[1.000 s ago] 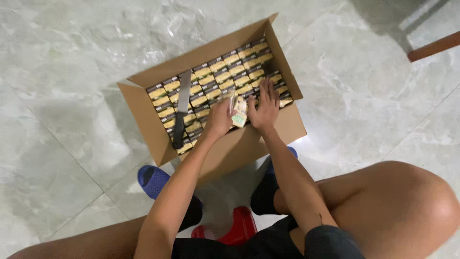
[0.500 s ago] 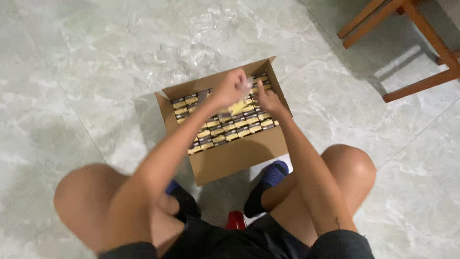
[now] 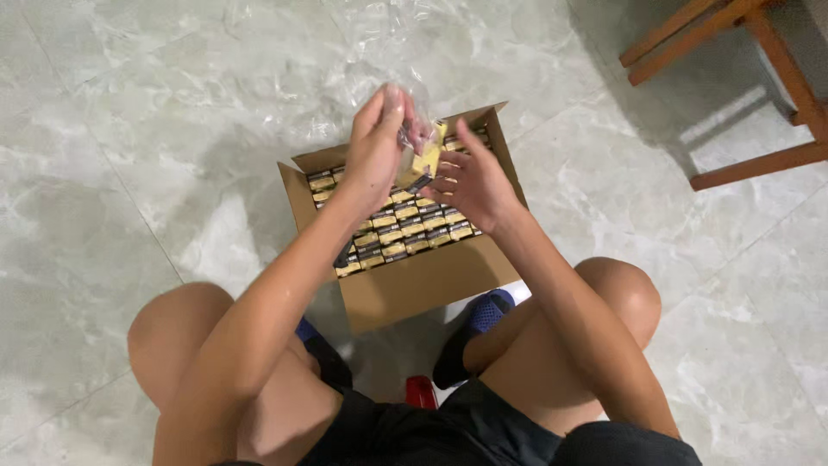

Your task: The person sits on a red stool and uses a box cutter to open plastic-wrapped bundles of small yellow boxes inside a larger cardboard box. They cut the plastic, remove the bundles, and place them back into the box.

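Observation:
An open cardboard box (image 3: 423, 285) stands on the floor between my knees, packed with several rows of small yellow-and-black packets (image 3: 392, 237). Above it my left hand (image 3: 375, 151) and my right hand (image 3: 470, 181) are raised together around one small yellow packet (image 3: 424, 160). My left hand pinches a piece of clear plastic wrap (image 3: 412, 121) on the packet's top. The fingers of my right hand are spread and touch the packet from the right side.
Crumpled clear plastic film (image 3: 379, 43) lies on the grey marble floor behind the box. Wooden chair legs (image 3: 733, 52) stand at the upper right. A blue slipper (image 3: 487, 312) sits by the box's near right corner, and a red object (image 3: 421, 393) is below it.
My hands have lifted the packet from inside the box up above its rim. The camera has pulled back, so my knees and the chair legs came into view.

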Tool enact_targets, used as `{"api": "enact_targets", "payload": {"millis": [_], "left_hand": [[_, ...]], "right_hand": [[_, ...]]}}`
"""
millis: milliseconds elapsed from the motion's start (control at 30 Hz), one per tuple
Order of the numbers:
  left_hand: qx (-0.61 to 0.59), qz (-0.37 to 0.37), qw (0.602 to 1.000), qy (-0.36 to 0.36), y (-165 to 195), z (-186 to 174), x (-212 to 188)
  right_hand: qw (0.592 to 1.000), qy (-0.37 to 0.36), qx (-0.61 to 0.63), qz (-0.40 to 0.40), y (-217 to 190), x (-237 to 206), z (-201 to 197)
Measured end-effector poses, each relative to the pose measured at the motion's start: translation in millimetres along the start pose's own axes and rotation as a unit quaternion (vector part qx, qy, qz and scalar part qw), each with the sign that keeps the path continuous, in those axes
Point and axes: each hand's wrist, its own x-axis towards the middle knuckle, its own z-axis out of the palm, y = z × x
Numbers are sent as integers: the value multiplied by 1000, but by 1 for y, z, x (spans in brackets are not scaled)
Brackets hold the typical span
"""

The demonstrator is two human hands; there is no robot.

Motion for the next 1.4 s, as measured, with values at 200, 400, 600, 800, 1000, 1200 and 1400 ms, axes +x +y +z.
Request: {"api": "enact_targets", "payload": {"millis": [200,400,600,800,1000,1200,1400], "left_hand": [[90,-37,995,-1,-18,-6,0],[506,171,845,-12,14,-1,-10],[496,195,838,-114,31,-11,-3],[569,114,811,-74,2,-25,6],[577,177,794,-71,-11,-30,5],[637,186,741,-102,-13,-20,0],[555,204,805,-56,0,-16,3]], "right_hand": [[998,-26,-29,-50,25,15,-21],[966,91,-180,-163,16,11,-33],[859,126,-422,-261,10,10,-23],[881,52,-393,-257,9,19,-14],[894,42,-367,-253,7,24,-12],[906,31,-349,-236,14,28,-17],[901,-9,-333,-278,14,30,-14]]}}
